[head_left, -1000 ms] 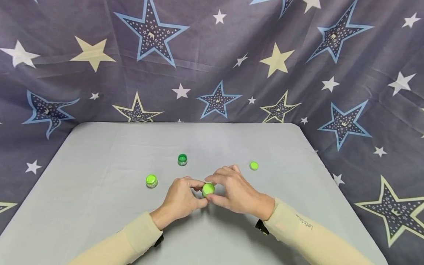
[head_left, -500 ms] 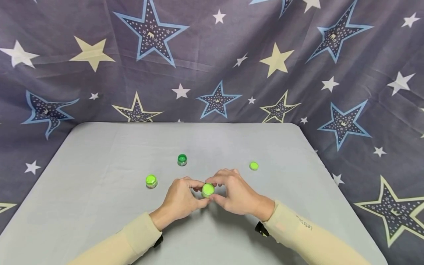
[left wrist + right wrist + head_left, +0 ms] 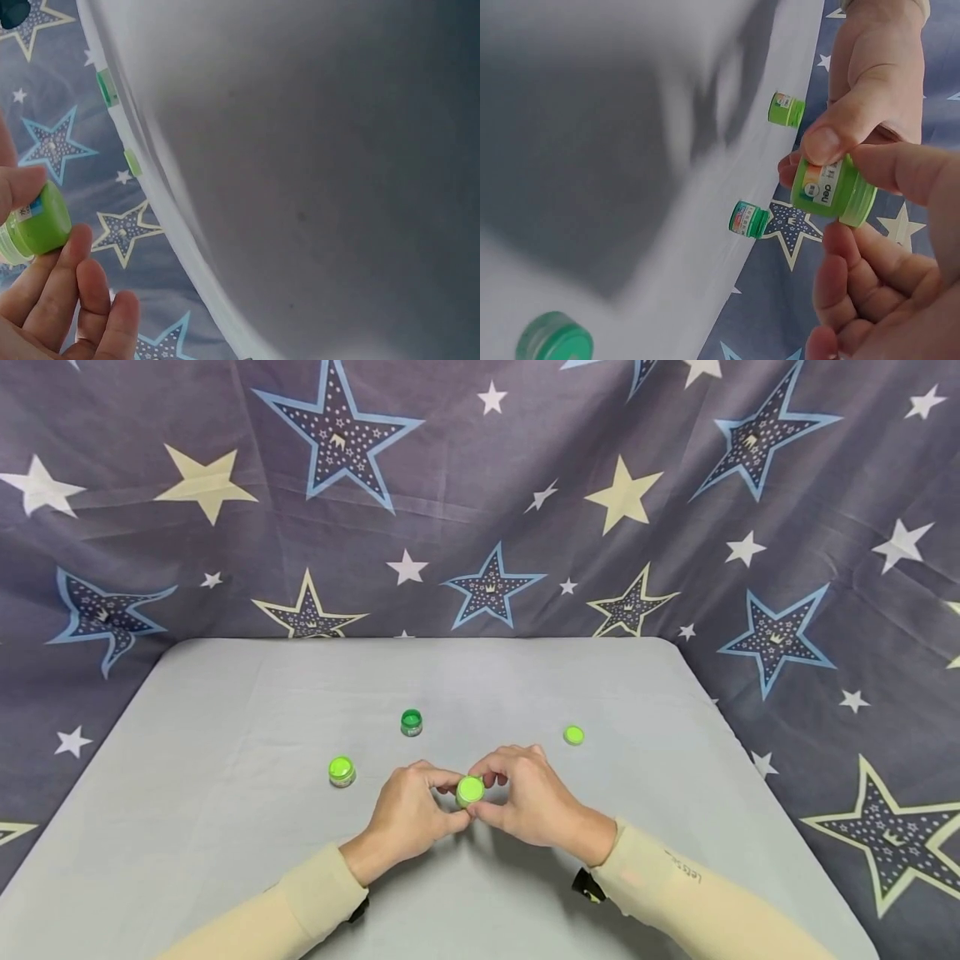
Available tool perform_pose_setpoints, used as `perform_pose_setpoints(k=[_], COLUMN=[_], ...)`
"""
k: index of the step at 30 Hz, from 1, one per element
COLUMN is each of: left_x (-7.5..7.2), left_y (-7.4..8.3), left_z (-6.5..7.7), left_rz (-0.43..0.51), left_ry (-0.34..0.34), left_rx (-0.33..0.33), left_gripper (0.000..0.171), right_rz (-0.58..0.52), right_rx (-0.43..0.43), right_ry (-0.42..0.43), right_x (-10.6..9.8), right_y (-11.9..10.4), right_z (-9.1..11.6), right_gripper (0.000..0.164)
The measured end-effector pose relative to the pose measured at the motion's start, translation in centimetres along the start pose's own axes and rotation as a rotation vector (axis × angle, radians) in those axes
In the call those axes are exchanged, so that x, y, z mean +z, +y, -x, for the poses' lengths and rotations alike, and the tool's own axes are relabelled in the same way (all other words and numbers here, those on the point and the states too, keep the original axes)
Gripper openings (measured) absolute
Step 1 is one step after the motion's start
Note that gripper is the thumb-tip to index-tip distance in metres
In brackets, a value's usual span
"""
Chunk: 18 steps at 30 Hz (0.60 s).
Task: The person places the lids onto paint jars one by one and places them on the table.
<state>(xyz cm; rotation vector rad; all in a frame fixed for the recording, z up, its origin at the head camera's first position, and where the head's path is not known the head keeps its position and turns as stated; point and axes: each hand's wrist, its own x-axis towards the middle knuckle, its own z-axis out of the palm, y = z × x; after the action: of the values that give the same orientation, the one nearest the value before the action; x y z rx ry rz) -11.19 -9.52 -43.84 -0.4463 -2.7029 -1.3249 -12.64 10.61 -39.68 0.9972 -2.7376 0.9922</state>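
Observation:
A small light green paint jar (image 3: 470, 790) is between both hands, its round top facing up. My left hand (image 3: 408, 806) grips the body with thumb and fingers; in the right wrist view its thumb presses on the printed label (image 3: 825, 184). From the other side my right hand (image 3: 528, 797) pinches the clear-rimmed lid (image 3: 862, 202) between thumb and index finger, other fingers curled beneath. In the left wrist view, part of the green jar body (image 3: 51, 221) shows between the left thumb and fingers.
A light green jar (image 3: 342, 772) and a dark green jar (image 3: 411, 723) stand lidless on the grey table (image 3: 247, 718). One light green lid (image 3: 573, 735) lies right of the hands. A dark green round piece (image 3: 559, 341) shows low in the right wrist view. A starry curtain (image 3: 442, 460) hangs behind.
My right thumb and fingers shift slightly around the top of the jar, the index finger drawing back a little. The left hand keeps its grip in nearly the same place.

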Motion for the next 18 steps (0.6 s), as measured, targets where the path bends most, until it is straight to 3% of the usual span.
perform_pose_setpoints(k=[18], left_x=[0.01], left_y=[-0.12], left_z=[0.09], left_rz=[0.003], left_ry=[0.022], left_rx=[0.002], left_gripper=[0.031], right_rz=[0.063], right_rx=[0.036], right_ry=[0.129], right_x=[0.87], right_y=[-0.11], right_z=[-0.08], right_gripper=[0.038])
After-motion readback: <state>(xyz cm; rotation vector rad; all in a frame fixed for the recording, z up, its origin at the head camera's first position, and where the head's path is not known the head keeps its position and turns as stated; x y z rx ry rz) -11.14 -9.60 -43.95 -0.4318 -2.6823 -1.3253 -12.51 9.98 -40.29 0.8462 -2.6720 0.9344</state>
